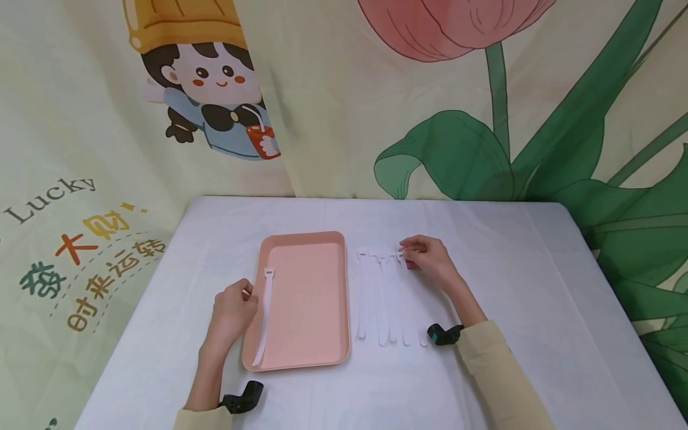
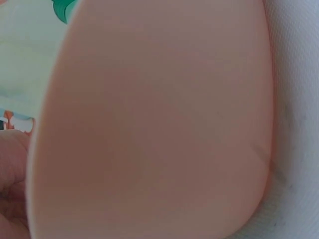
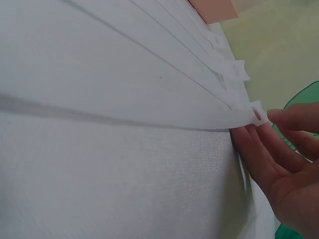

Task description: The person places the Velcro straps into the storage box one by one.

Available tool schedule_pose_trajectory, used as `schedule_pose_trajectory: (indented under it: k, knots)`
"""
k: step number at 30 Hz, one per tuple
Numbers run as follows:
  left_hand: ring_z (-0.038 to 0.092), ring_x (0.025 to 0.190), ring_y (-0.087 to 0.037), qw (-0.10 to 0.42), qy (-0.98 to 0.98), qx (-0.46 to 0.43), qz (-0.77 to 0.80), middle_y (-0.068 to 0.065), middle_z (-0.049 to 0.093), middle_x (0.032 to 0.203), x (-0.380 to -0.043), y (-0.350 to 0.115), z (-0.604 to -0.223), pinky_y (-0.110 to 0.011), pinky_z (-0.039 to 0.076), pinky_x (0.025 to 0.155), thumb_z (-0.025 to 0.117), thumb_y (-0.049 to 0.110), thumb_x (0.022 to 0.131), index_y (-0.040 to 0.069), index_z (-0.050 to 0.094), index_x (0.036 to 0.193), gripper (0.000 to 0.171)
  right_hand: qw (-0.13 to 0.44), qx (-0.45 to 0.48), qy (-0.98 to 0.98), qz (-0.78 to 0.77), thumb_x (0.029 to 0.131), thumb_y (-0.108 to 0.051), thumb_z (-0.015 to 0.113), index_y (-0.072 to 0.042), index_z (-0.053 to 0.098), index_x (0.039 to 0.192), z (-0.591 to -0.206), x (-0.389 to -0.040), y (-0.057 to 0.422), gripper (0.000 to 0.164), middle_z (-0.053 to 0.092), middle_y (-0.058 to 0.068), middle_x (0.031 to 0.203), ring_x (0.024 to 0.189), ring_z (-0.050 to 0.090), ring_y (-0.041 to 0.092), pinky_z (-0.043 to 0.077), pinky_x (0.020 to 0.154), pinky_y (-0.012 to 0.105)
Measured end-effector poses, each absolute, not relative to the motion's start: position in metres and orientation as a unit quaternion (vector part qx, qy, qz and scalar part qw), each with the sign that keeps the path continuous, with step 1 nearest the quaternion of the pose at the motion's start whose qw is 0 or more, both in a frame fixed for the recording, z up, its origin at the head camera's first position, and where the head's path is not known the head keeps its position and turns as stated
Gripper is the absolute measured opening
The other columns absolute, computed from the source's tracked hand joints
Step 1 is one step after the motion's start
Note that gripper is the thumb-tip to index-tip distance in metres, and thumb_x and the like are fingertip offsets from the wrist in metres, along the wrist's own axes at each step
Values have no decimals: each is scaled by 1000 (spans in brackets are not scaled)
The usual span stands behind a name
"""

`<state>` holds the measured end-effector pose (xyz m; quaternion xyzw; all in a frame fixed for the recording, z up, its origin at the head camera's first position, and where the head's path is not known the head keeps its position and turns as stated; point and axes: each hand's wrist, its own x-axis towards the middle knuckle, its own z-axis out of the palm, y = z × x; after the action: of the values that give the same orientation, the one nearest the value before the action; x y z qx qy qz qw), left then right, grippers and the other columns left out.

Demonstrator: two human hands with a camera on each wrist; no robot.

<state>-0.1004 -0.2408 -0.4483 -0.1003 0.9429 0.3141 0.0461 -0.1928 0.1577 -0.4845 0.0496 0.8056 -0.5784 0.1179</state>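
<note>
In the head view, a pink tray (image 1: pixel 306 298) lies on the white-covered table with one white cable tie (image 1: pixel 265 316) lengthwise along its left side. My left hand (image 1: pixel 231 310) is at the tray's left rim, fingers curled against it; the rim partly hides them in the left wrist view. Right of the tray, several white cable ties (image 1: pixel 382 304) lie side by side, slotted heads toward the far edge. My right hand (image 1: pixel 430 260) pinches the slotted head of a cable tie (image 3: pixel 214 119) between thumb and fingers, its strap trailing over the cloth.
The white cloth-covered table (image 1: pixel 516 269) ends at a far edge before a printed backdrop (image 1: pixel 333 107). A black wrist camera (image 1: pixel 244 397) sits by the left wrist, another black camera (image 1: pixel 443 334) by the right one.
</note>
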Motion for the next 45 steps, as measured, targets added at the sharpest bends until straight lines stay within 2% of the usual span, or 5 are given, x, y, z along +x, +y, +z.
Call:
schedule_pose_trajectory:
  k: [13,20,35,45]
  knots:
    - [59,67,-22,47,938,-93,332,-15,67,81,-96,-249,-450,-30,45,56,53,2,91,-4,61,96,11,106,41,823,-557,100,-9,63,-3,69,123,-485,-183,154,24,71,16,104,76,64,21,57,71,27]
    - [60,67,-22,49,937,-95,332,-15,67,81,-96,-248,-451,-31,45,56,53,2,91,-4,62,96,11,98,47,821,-561,100,-9,63,-3,69,121,-489,-181,154,23,70,15,100,73,62,20,57,67,28]
    - [62,71,-24,49,938,-97,330,-20,69,87,-98,-245,-450,-30,46,58,55,1,92,-5,62,98,11,95,58,821,-560,101,-10,62,-3,69,123,-477,-182,159,25,70,17,108,80,64,23,59,69,30]
    - [61,70,-23,49,935,-101,335,-19,68,86,-99,-245,-451,-30,46,57,55,1,92,-5,62,97,11,65,63,818,-568,101,-15,62,-6,69,123,-473,-181,157,25,69,18,116,85,64,26,60,69,30]
